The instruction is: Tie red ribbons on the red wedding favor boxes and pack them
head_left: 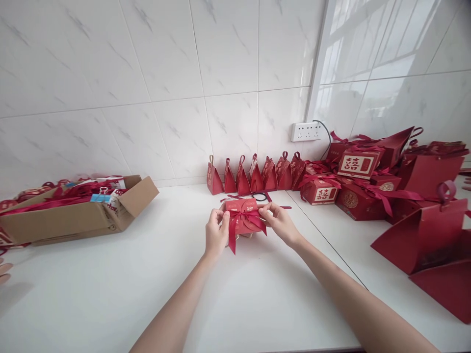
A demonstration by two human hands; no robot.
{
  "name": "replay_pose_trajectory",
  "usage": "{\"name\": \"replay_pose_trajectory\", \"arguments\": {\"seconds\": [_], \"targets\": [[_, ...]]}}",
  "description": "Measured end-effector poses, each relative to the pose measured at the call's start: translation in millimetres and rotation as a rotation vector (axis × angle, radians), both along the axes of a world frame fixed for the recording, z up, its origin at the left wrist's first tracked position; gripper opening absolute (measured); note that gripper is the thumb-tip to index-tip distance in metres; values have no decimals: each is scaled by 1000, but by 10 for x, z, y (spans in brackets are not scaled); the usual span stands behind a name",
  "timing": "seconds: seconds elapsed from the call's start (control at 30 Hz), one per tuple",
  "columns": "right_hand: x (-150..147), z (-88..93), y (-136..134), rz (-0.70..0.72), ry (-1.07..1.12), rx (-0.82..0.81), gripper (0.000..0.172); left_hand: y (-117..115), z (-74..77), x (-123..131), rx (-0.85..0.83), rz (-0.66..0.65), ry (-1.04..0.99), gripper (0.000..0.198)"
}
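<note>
A small red gift box [243,215] sits on the white table [110,289] in front of me, with a dark red ribbon [246,223] tied across it and its tail hanging toward me. My left hand [216,233] pinches the ribbon at the box's left side. My right hand [277,220] pinches the ribbon at the right side, fingers closed. Both hands rest against the box.
A row of several red pyramid-shaped boxes [253,175] lines the tiled wall behind. Finished ribboned boxes and red bags [371,181] pile up at the right. An open cardboard carton [77,211] of ribbons lies at the left. A black hair tie [259,197] lies behind the box. Another person's fingers [4,272] show at the left edge.
</note>
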State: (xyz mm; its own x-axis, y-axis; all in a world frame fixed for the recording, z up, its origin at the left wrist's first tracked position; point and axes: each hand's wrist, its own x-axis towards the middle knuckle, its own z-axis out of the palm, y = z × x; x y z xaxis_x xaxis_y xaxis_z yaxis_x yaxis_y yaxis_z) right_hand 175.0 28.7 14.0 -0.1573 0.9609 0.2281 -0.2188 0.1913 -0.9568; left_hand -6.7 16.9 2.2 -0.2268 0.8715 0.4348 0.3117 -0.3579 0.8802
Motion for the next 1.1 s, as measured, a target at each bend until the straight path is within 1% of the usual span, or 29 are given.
{"name": "replay_pose_trajectory", "arguments": {"seconds": [0.17, 0.27, 0.37, 0.5, 0.63, 0.77, 0.83, 0.9, 1.0, 1.1], "targets": [[5, 5, -10, 14, 20, -16, 41, -17, -10, 14, 16, 12, -14, 32], [5, 8, -13, 15, 29, -21, 41, -18, -18, 13, -9, -3, -39, 32], [14, 17, -16, -14, 1, -40, 42, -11, -19, -2, -11, -47, -65, 30], [35, 33, -27, -55, -52, -36, 44, -4, -7, -15, 35, -133, -121, 25], [39, 24, -27, -66, -92, -37, 43, 2, -7, -10, 32, -163, -174, 26], [30, -6, -17, -59, -82, -11, 40, 3, -7, -15, 41, -210, -212, 26], [29, -13, -16, -42, -85, 25, 39, 0, 0, -22, 45, -208, -192, 26], [31, -8, -21, -33, -97, 49, 39, -2, 8, -27, 52, -179, -142, 25], [35, 12, -32, -30, -79, 39, 41, 4, 9, -30, 62, -127, -89, 25], [36, 25, -37, -36, -57, 12, 43, 12, -1, -21, 64, -123, -77, 25]]}}
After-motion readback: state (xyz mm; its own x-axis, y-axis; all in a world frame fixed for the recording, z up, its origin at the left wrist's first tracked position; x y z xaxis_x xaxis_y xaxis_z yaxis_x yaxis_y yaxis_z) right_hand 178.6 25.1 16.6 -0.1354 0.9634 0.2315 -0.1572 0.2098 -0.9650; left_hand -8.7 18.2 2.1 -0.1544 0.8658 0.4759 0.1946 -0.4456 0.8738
